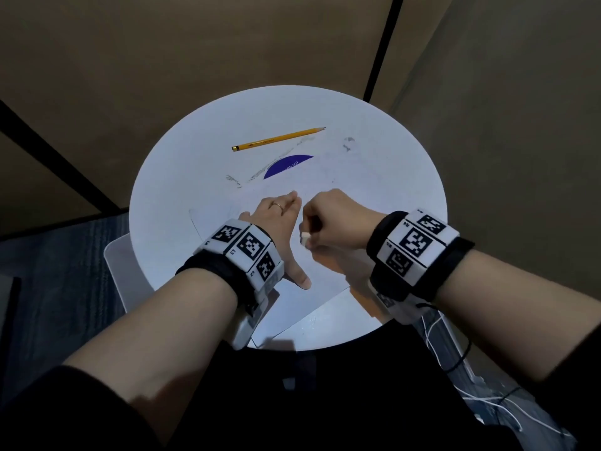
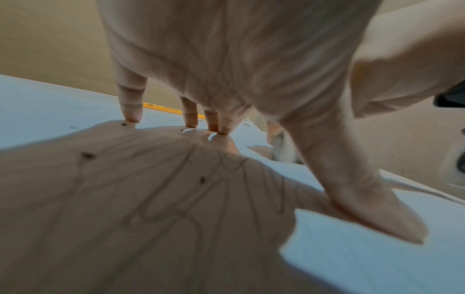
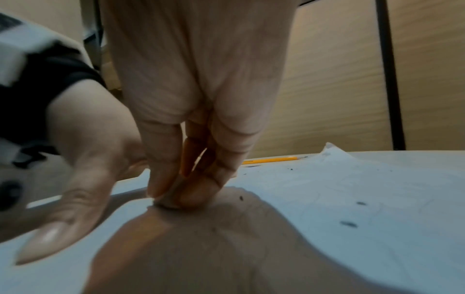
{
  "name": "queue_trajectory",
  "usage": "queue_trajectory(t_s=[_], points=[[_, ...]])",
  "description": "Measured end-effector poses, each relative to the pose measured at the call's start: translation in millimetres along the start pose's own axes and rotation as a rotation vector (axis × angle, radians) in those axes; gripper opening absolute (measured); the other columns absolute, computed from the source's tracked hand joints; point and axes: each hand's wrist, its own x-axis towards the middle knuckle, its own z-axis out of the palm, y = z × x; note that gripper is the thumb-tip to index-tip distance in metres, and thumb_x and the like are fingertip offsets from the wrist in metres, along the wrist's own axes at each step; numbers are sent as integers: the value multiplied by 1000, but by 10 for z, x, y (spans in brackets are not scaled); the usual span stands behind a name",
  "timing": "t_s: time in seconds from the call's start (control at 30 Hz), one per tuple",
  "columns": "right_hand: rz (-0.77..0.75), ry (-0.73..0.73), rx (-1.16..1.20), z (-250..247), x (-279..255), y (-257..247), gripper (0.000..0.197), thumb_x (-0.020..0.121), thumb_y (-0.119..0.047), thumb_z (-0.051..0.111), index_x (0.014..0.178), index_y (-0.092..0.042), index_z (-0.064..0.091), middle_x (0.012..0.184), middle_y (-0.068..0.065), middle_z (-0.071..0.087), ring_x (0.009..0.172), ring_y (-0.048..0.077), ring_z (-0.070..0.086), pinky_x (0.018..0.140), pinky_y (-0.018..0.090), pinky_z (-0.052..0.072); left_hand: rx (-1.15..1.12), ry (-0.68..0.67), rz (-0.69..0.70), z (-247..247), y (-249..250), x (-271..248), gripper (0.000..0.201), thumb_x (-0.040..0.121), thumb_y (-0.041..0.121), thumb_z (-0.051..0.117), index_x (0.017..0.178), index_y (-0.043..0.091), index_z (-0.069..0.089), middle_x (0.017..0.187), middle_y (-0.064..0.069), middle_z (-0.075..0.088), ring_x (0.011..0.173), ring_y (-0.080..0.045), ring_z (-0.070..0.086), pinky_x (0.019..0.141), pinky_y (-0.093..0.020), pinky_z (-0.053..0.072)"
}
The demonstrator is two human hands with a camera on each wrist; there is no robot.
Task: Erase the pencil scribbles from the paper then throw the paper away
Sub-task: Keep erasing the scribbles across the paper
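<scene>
Pinched between the thumb and curled fingers of the right hand (image 1: 338, 219), a small white block eraser (image 1: 305, 239) is pressed down on the white sheet of paper (image 1: 292, 307), which lies flat on the round white table (image 1: 182, 177), its near corner close to the table's near edge. Just beside the eraser, the left hand (image 1: 276, 229) lies spread on the paper, fingers straight with their tips on the sheet and the thumb stretched toward the near edge; a ring sits on one finger. Grey pencil scribbles (image 2: 176, 199) loop across the paper under that palm, with dark eraser crumbs (image 3: 348, 223) scattered over the sheet. Beyond the hands, a purple printed half-circle (image 1: 287, 166) shows at the paper's far edge. Farther still, a yellow wooden pencil (image 1: 278, 139) lies on the table, apart from the paper.
</scene>
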Motion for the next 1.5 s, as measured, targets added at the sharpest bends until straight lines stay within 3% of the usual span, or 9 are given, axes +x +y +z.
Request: queue_trajectory(t_s=[0.1, 0.3, 0.53, 0.7, 0.87, 1.07, 1.27, 1.4, 1.5], points=[[8, -93, 18, 0, -60, 25, 12, 77, -14, 71, 75, -13, 60, 75, -3, 62, 68, 6, 52, 58, 9, 37, 9, -5, -6, -4, 12, -12, 140, 54, 63, 79, 150, 21, -13, 156, 11, -16, 145, -16, -3, 108, -47, 28], [161, 147, 162, -73, -3, 238, 11, 79, -14, 70, 81, -6, 64, 71, -8, 58, 66, 4, 51, 56, 8, 38, -2, -41, 4, -9, 9, -23, 134, 59, 61, 77, 149, 21, -13, 156, 8, -18, 145, -17, -7, 112, -51, 21], [128, 126, 131, -42, -36, 235, 12, 80, -15, 70, 81, -5, 63, 73, -2, 58, 71, 12, 51, 55, 13, 35, -43, -86, 54, 18, 136, 7, 129, 59, 60, 78, 148, 34, -12, 154, 12, -25, 143, -16, -19, 107, -67, 10], [40, -28, 62, 11, -178, 166, 10, 78, -14, 70, 76, -10, 61, 69, -5, 58, 64, 3, 50, 56, 11, 37, -35, -75, 55, 38, 129, -5, 127, 58, 62, 77, 149, 35, -7, 153, 13, -25, 143, -16, -18, 106, -68, 12], [141, 144, 63, -118, -44, 254, 14, 77, -17, 72, 81, -6, 65, 65, -8, 52, 63, 6, 48, 54, 11, 35, -2, -86, 41, 13, 139, 3, 129, 60, 63, 75, 147, 35, -17, 153, 14, -27, 143, -16, -19, 106, -67, 14], [-26, -42, 2, 85, -159, 101, 12, 79, -16, 69, 84, -7, 64, 70, -6, 54, 62, 2, 45, 53, 7, 34, -57, -76, 51, 19, 134, -25, 121, 57, 58, 79, 149, 38, 3, 153, 15, -26, 143, -15, -18, 105, -67, 13], [92, 110, 7, -140, -26, 226, 12, 81, -16, 67, 79, -10, 57, 71, -2, 54, 76, 15, 50, 53, 12, 32, 11, -81, 38, 5, 149, -13, 128, 60, 63, 75, 147, 35, -15, 153, 13, -26, 144, -16, -17, 106, -65, 15], [-38, -46, -32, 73, -118, 93, 12, 81, -16, 65, 79, -11, 54, 77, 0, 54, 73, 14, 46, 55, 9, 30, -55, -67, 56, 19, 129, -17, 116, 56, 60, 79, 148, 40, 11, 153, 15, -25, 144, -15, -17, 105, -68, 12], [24, 14, -36, -51, -40, 190, 15, 80, -20, 68, 81, -11, 56, 73, -3, 51, 73, 14, 47, 53, 10, 30, -24, -76, 49, 17, 131, -19, 125, 58, 61, 78, 149, 38, -5, 153, 15, -25, 144, -15, -17, 105, -68, 14]])
